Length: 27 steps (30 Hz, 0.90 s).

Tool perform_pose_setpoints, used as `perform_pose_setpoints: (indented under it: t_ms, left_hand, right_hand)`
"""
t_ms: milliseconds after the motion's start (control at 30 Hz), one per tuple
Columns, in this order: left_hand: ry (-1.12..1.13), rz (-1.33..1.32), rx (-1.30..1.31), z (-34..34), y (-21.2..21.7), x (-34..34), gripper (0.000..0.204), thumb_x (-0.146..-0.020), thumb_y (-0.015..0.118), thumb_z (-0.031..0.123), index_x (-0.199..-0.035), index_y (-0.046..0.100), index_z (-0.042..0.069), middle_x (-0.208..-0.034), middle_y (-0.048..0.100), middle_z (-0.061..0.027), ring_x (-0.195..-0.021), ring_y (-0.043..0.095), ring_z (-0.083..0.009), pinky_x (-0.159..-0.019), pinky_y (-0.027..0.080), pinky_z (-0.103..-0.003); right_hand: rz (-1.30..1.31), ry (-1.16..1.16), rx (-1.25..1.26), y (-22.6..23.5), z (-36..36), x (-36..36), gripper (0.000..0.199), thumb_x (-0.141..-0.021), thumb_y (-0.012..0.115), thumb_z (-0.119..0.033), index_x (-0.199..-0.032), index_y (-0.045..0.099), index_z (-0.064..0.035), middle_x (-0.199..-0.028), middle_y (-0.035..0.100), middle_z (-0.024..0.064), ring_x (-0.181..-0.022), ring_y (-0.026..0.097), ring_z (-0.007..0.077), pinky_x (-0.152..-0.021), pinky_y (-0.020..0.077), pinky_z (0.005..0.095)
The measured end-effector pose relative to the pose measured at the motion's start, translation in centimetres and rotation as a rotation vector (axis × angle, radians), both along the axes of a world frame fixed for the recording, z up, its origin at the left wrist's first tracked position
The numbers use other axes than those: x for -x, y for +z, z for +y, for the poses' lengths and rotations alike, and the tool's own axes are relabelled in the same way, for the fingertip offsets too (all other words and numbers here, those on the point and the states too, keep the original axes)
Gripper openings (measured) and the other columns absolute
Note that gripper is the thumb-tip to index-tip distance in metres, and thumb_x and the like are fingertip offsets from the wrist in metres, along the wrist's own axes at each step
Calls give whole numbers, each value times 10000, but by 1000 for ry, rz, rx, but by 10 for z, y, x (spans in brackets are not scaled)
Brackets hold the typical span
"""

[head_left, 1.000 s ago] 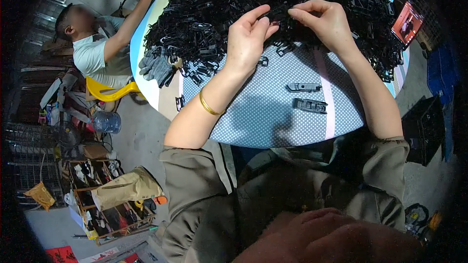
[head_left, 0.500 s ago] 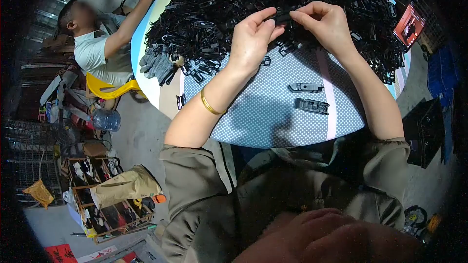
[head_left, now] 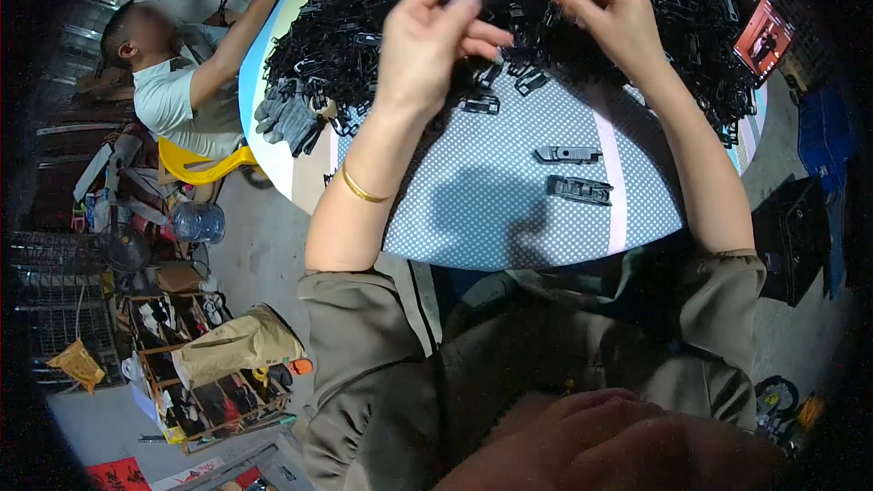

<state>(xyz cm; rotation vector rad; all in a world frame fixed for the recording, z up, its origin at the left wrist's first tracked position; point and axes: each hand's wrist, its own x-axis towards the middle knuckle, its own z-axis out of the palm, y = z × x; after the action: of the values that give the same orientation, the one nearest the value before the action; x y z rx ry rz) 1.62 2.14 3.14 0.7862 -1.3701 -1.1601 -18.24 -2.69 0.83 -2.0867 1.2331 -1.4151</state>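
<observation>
My left hand (head_left: pixel 420 50) is lifted over the near edge of a big heap of small black plastic parts (head_left: pixel 382 9). Its fingers are spread and nothing shows between them. To the right, my right hand (head_left: pixel 620 23) hovers over the same heap, thumb and fingertips drawn together and slightly blurred. Whatever those fingertips may hold is lost against the black parts. Two longer dark grey clip-like pieces lie apart on the dotted cloth below the hands: an upper one (head_left: pixel 568 155) and a lower one (head_left: pixel 582 190).
The round table has a dotted cloth (head_left: pixel 482 209). Grey gloves (head_left: pixel 286 118) lie at its left edge, and a screen (head_left: pixel 764 41) stands at the right. Another person (head_left: pixel 173 82) sits at the far left, reaching toward the table, on a yellow chair (head_left: pixel 205 168).
My hands have moved apart; the left went leftward and its fingers opened. The dark part that was between both hands no longer shows there.
</observation>
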Motion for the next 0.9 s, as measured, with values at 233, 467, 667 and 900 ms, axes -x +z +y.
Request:
perform_pose_setpoints:
  t_ms: [233, 467, 667, 900]
  left_hand:
    - [98, 198, -154, -15, -7, -21, 332, -917, 368, 114, -1191, 356, -72, -952, 533, -202, -742, 627, -273, -613, 545, -290]
    - [171, 72, -135, -8, -12, -8, 376, -921, 356, 130, -1222, 309, -90, -979, 536, -214, -821, 619, -281, -697, 545, -282]
    - [113, 60, -200, -8, -20, -2, 386, -876, 360, 50, -1226, 306, -104, -1050, 494, -208, -872, 599, -259, -729, 523, -275]
    - [14, -19, -190, 6, -22, 14, 379, -893, 372, 74, -1238, 323, -75, -1056, 517, -174, -908, 566, -189, -818, 482, -277]
  right_hand:
    - [526, -57, 527, -16, -2, -19, 369, -716, 657, -309, -1005, 600, -87, -968, 587, 63, -875, 559, 212, -711, 479, 301]
    - [692, -139, 319, -30, -1, -36, 245, -660, 668, -155, -861, 584, -43, -943, 549, 63, -811, 562, 238, -663, 485, 337]
    - [177, 135, 263, -15, 0, -13, 126, -775, 563, -87, -881, 583, -21, -974, 578, 49, -760, 572, 140, -675, 449, 240]
    - [-25, 202, -63, -7, 21, -21, 211, -851, 547, -192, -969, 603, -25, -735, 585, -3, -622, 522, 49, -553, 424, 178]
